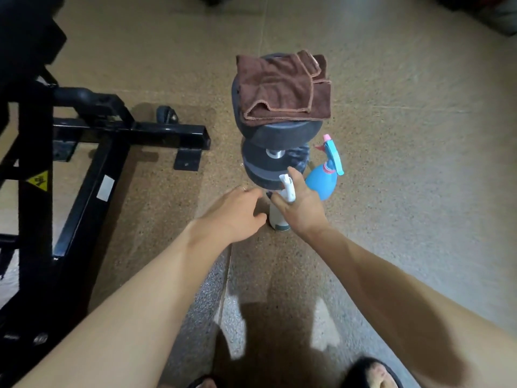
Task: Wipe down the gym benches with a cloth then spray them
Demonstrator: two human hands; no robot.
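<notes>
Gripping the white bottle [279,217] mid-frame with our right hand [303,208], left hand [237,212] loose beside; cloth [282,85] lies folded above, so wiping seems pending.

Both forearms bare, no sleeves in frame, no watch or wristband. Left hand [237,212], centre of frame: thin ring [241,187] on one finger, metal-looking. Right hand [300,207] just right of it: no jewellery visible. Bottom edge: toes in dark open-toed slippers, right slipper [369,372] clearer, left slipper [204,383] barely in view.
</notes>
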